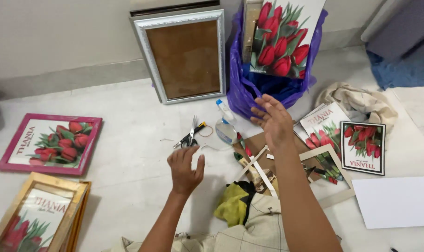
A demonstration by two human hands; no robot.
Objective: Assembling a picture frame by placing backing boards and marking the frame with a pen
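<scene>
Head view: your left hand (185, 169) hovers open and empty just short of the scissors (190, 136) on the floor (128, 140), blades pointing away from you, while your right hand (272, 122), also open and empty, floats farther off beside the glue bottle (226, 125).

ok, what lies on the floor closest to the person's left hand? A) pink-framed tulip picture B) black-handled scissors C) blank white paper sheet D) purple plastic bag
B: the black-handled metal scissors lie just beyond the fingers of the open left hand, while the pink-framed tulip picture, the blank white paper sheet and the purple plastic bag all sit farther off.
</scene>
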